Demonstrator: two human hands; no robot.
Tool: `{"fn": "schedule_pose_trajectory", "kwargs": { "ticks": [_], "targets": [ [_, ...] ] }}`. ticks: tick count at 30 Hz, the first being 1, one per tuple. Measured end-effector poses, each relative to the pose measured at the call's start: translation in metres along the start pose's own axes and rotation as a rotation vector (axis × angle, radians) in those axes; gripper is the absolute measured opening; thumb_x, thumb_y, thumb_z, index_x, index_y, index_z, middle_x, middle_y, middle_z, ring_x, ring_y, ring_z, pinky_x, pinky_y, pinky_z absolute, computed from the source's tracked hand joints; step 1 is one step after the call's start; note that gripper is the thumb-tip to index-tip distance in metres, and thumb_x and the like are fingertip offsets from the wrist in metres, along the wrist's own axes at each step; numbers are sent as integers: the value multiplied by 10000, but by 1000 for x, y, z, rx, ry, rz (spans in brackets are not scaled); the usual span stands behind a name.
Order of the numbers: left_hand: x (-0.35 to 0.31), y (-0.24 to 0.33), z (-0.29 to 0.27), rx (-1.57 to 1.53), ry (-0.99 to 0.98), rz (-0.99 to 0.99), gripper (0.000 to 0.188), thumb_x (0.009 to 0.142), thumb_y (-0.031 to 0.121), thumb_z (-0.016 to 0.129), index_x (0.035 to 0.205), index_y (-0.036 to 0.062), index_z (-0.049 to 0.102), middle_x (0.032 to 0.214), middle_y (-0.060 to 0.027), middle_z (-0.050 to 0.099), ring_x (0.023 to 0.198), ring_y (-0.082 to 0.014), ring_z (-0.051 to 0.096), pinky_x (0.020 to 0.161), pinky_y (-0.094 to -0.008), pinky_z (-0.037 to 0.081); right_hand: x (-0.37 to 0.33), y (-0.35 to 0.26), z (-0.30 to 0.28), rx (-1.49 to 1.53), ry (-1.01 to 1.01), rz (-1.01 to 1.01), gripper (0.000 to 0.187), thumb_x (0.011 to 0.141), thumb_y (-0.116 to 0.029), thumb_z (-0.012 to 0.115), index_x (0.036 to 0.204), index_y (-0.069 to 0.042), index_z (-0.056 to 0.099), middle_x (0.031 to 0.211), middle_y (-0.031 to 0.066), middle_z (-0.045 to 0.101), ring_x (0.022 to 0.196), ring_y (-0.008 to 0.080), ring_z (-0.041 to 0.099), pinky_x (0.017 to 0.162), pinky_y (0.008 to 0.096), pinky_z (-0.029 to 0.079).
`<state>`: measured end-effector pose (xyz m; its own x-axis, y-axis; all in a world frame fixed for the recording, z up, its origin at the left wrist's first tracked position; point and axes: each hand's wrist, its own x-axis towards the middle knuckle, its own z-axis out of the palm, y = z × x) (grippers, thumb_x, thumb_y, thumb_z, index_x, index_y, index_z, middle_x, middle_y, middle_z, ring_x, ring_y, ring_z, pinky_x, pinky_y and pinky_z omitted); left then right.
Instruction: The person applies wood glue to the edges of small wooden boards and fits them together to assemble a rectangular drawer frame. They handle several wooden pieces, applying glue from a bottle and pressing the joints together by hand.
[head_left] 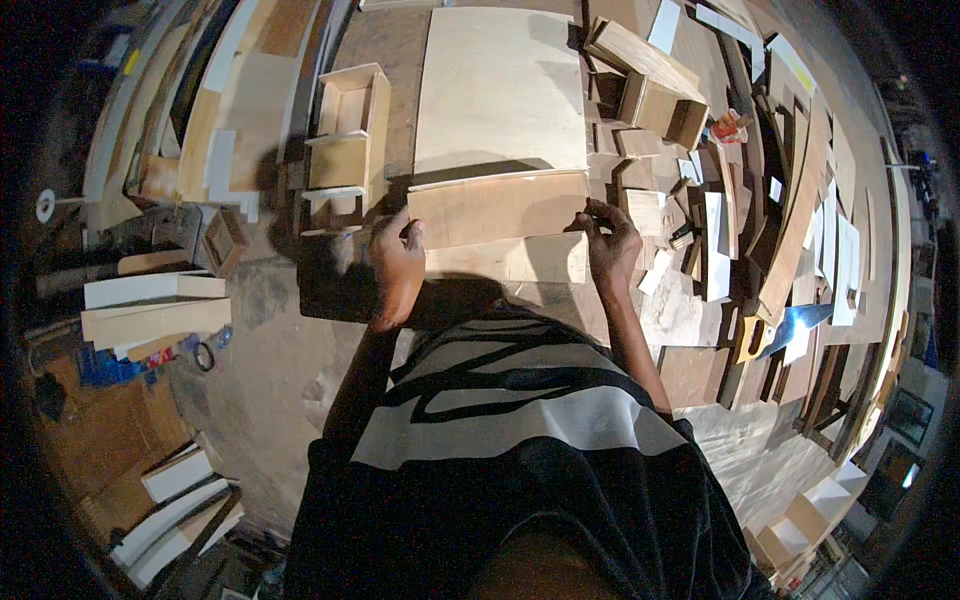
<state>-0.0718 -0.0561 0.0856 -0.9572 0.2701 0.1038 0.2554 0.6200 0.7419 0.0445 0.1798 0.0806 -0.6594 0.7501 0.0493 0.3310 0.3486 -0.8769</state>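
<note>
Both my hands are closed on a light brown wooden board [500, 208], which lies crosswise in front of me. My left hand [400, 265] grips its left end, with the thumb near the lower corner. At the right end my right hand [614, 245] pinches the board's lower corner between bent fingers. Just beyond the held board a large pale plywood sheet [502, 85] lies flat on the worktable. A paler wooden strip [510, 260] shows under the board on my side, partly shaded.
Left of the sheet stands a narrow wooden box with compartments [375, 130]. Wooden box pieces [660, 95] and many offcuts crowd the right side, along with a handsaw with a yellow handle [768, 334]. White and wooden panels [155, 308] are stacked at the left.
</note>
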Motion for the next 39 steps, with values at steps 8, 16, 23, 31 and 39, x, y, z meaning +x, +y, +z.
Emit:
{"fn": "schedule_pose_trajectory", "kwargs": {
  "ticks": [8, 16, 23, 31, 39],
  "targets": [
    [-1, -25, 12, -239, -3, -132, 235, 774, 49, 574, 998, -18, 576, 882, -137, 626, 775, -190, 590, 666, -287, 444, 1, 6, 1, 5, 4, -35, 183, 703, -35, 670, 869, 24, 622, 787, 125, 634, 686, 187, 596, 567, 297, 469],
    [4, -18, 6, -401, -66, -269, 219, 772, 36, 573, 981, -28, 578, 848, -83, 619, 755, -138, 561, 695, -253, 433, 3, 11, 0, 106, -22, 51, 199, 704, -51, 677, 881, 21, 622, 754, 113, 641, 661, 173, 611, 571, 283, 473],
    [7, -16, -3, -494, -147, -368, 205, 746, 48, 606, 938, -24, 598, 802, -37, 593, 709, -106, 523, 660, -222, 411, 7, 17, -2, 154, -91, 188, 243, 704, -89, 678, 898, 46, 622, 740, 121, 653, 671, 157, 626, 628, 257, 480],
    [13, -42, -5, -754, -244, -536, 205, 770, 145, 620, 933, 40, 553, 851, -11, 566, 750, -109, 525, 650, -256, 411, 9, 11, -10, 397, -141, 265, 219, 715, -19, 657, 872, 111, 576, 680, 136, 622, 617, 152, 607, 573, 241, 468],
    [16, -59, -2, -810, -311, -555, 183, 769, 118, 596, 943, 64, 582, 873, -12, 573, 736, -87, 514, 652, -224, 390, 8, 21, -4, 286, -99, 168, 217, 692, -100, 685, 849, 33, 615, 707, 126, 641, 620, 197, 626, 558, 291, 471]
  ]
}}
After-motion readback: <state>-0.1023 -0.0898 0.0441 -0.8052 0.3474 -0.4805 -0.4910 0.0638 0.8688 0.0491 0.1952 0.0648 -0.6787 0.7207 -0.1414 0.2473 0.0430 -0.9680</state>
